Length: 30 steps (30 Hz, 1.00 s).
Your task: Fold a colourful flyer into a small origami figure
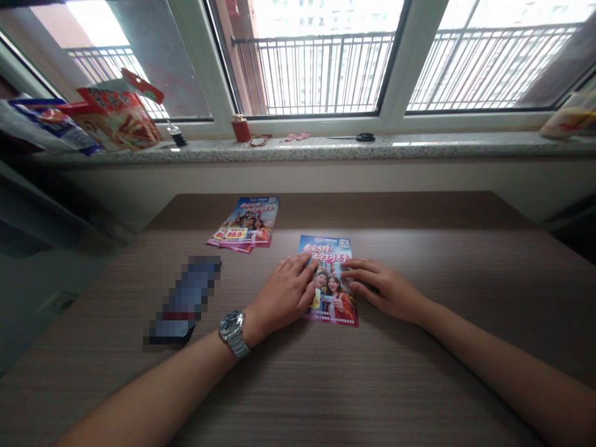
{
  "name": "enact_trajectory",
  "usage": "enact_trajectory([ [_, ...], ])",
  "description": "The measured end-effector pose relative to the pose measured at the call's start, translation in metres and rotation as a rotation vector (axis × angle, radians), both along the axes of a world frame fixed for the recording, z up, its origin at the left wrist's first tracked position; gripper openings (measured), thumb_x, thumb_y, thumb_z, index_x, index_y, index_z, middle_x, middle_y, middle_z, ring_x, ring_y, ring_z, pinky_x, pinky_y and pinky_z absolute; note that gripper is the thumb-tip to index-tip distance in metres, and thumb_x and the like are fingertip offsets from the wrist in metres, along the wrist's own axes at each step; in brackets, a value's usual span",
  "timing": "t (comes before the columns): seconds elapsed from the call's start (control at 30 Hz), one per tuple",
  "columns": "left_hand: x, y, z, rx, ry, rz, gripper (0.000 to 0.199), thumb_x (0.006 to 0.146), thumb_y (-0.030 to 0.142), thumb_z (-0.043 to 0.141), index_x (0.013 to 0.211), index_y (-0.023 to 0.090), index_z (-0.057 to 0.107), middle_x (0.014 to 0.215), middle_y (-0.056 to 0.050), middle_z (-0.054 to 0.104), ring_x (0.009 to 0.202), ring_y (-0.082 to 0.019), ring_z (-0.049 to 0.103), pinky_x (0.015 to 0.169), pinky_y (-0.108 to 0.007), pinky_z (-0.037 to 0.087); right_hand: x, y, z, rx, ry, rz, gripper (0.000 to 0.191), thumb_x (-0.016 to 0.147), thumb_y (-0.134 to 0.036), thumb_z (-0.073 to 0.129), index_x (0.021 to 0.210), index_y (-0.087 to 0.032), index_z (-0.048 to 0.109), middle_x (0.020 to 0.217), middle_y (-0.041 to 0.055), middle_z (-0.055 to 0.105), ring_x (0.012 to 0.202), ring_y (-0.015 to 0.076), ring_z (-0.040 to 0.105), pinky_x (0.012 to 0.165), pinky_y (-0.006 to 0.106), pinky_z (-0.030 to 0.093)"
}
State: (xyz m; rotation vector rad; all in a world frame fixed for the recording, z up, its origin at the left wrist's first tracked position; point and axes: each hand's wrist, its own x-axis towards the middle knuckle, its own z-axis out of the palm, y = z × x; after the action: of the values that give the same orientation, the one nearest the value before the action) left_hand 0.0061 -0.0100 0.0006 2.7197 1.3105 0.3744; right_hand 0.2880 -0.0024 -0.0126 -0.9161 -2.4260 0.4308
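Observation:
A colourful printed flyer point(331, 279) with a blue top and pink lower edge lies flat on the brown wooden table point(288, 385). My left hand point(291, 285), with a metal watch on its wrist, rests on the flyer's left edge, fingers stretched out. On its right edge lie the spread fingertips of my right hand point(382, 287). Neither hand grips anything. Farther back and to the left is a small, slightly fanned stack of similar flyers point(251, 223), untouched.
A pixelated phone-like object point(186, 301) lies left of my left hand. On the stone windowsill point(307, 148) behind the table are food packages point(118, 121), a red container point(241, 129), scissors point(364, 137) and a small dark bottle point(177, 135).

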Motion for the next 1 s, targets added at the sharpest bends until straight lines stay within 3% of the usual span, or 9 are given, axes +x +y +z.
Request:
enact_trajectory([
  [0.3,0.006,-0.006,0.007,-0.009,-0.021,-0.118,0.059,0.1,0.051,0.05,0.151,0.024,0.043,0.155,-0.012,0.043,0.14,-0.031,0.043,0.12,-0.05,0.031,-0.004,0.003,0.0,0.043,-0.062,-0.127,0.041,0.103,-0.036,0.049,0.142,-0.026,0.053,0.155,0.0123,0.047,0.143,0.0296,0.044,0.116,0.054,0.04],
  [0.53,0.005,-0.003,0.004,-0.028,-0.034,-0.216,0.061,0.1,0.052,0.051,0.153,0.025,0.039,0.158,-0.01,0.042,0.147,-0.027,0.038,0.124,-0.05,0.026,-0.005,0.006,-0.003,0.055,-0.161,-0.091,0.048,0.104,-0.037,0.046,0.15,-0.026,0.045,0.162,0.0116,0.038,0.149,0.0288,0.036,0.119,0.056,0.034],
  [0.7,0.009,-0.008,0.011,0.002,-0.049,-0.218,0.049,0.102,0.046,0.048,0.146,0.023,0.048,0.15,-0.01,0.051,0.14,-0.026,0.046,0.121,-0.047,0.031,-0.005,0.006,-0.006,0.053,-0.212,-0.128,0.047,0.103,-0.04,0.048,0.148,-0.024,0.05,0.157,0.0124,0.045,0.144,0.0293,0.044,0.117,0.054,0.038],
  [0.8,0.012,-0.012,0.014,-0.023,-0.042,-0.227,0.053,0.103,0.052,0.044,0.147,0.022,0.048,0.151,-0.01,0.05,0.14,-0.027,0.046,0.118,-0.044,0.037,-0.005,0.006,-0.007,0.087,-0.22,-0.191,0.048,0.102,-0.04,0.049,0.146,-0.022,0.053,0.153,0.0131,0.05,0.141,0.0302,0.047,0.115,0.052,0.041],
  [1.0,0.012,-0.01,0.01,-0.018,-0.014,-0.079,0.057,0.106,0.053,0.033,0.152,0.021,0.042,0.158,-0.009,0.044,0.147,-0.025,0.038,0.125,-0.047,0.024,-0.007,-0.001,0.0,0.175,-0.269,-0.252,0.04,0.101,-0.041,0.052,0.135,-0.024,0.064,0.14,0.0126,0.061,0.126,0.0318,0.057,0.105,0.053,0.047],
])
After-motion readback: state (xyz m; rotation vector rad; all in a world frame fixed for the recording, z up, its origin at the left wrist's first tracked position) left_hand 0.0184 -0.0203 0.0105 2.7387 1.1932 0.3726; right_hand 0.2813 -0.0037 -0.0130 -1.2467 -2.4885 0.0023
